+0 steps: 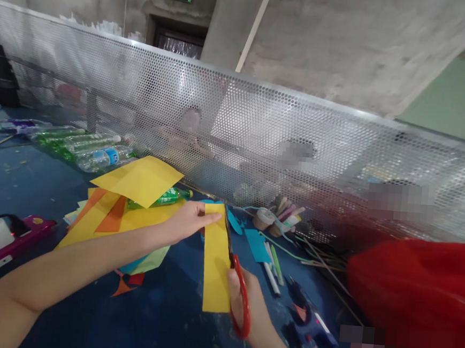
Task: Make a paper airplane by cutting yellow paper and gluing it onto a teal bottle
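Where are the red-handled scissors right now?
In the head view, the red-handled scissors are in the right hand, just right of centre, their blades along the right edge of the yellow paper strip.

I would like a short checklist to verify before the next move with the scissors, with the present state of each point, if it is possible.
1. Left hand holds the yellow strip near its far end: ok.
2. Right hand holds the scissors by the red handle: ok.
3. Left thumb well clear of the blades: not ok, its tip looks very close.
4. Blades fully closed: cannot tell from this angle.
5. Blue paper piece apart from the strip: ok, it lies to its right.
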A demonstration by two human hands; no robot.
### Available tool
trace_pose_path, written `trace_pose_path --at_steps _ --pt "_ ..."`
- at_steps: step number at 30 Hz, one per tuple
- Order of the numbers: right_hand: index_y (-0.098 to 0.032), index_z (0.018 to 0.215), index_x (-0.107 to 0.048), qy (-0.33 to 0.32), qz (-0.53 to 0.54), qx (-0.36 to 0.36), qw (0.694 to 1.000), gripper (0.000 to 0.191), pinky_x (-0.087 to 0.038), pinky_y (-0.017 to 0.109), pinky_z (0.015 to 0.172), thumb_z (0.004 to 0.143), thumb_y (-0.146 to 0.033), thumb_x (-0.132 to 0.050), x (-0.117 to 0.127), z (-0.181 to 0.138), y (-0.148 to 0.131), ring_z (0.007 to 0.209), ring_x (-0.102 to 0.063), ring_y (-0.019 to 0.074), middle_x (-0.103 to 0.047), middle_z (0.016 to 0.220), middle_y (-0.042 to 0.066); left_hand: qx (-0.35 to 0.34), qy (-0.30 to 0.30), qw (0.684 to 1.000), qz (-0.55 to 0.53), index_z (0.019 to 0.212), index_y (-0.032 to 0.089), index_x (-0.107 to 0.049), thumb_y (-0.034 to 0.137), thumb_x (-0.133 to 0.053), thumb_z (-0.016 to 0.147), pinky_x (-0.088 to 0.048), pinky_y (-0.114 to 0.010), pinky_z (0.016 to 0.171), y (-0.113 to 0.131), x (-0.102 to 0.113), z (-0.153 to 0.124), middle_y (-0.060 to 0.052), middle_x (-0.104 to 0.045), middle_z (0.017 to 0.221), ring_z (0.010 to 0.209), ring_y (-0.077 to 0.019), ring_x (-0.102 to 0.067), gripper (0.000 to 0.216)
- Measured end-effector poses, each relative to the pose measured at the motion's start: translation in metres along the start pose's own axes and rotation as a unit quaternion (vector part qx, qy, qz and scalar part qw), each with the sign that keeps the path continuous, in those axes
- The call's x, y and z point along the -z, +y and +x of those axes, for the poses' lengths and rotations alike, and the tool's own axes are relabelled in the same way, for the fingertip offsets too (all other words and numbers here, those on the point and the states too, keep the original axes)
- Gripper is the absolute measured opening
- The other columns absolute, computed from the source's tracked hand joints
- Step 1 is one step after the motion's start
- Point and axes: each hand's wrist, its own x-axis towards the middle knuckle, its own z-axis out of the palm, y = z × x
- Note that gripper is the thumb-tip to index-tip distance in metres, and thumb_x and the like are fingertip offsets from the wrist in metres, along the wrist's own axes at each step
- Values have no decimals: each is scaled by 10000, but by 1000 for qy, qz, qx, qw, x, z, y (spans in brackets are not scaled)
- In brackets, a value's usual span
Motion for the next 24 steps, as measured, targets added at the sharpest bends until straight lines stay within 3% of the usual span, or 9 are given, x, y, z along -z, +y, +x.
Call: trace_pose_path --at_steps 6,11,18,24 --pt "-129 771 -581 -20 1 9 1000 694 -321 245 421 809 -742 -259 1 -1 1 493 -404 128 -537 620 44 8 -43 996 -77 789 134 -668 423 -662 754 -487 -300 685 -7 0 4 -54 -692 766 705 -174 -633 291" --pt "-142 813 -571 -41 14 34 998 657 -368 244 439 838 -711 -244 2 0 3 540 -450 144 -585 716 74 19 -43 996 -72 756 127 -659 450 -681 723 -481 -287 649 -5 -2 4 -59 -683 757 668 -160 -617 325" --pt "-160 739 -545 -18 -4 35 999 662 -339 252 435 815 -741 -235 3 1 1 510 -414 137 -532 628 44 18 -49 998 -45 711 126 -647 453 -661 735 -466 -274 628 -2 -4 1 -57 -673 745 653 -153 -600 328" --pt "-192 646 -467 -2 -1 -11 1000 652 -317 257 429 747 -805 -270 2 3 3 485 -401 129 -472 562 13 31 -56 996 -59 749 118 -661 449 -663 729 -484 -318 668 -5 -3 3 -84 -689 785 699 -194 -627 331"
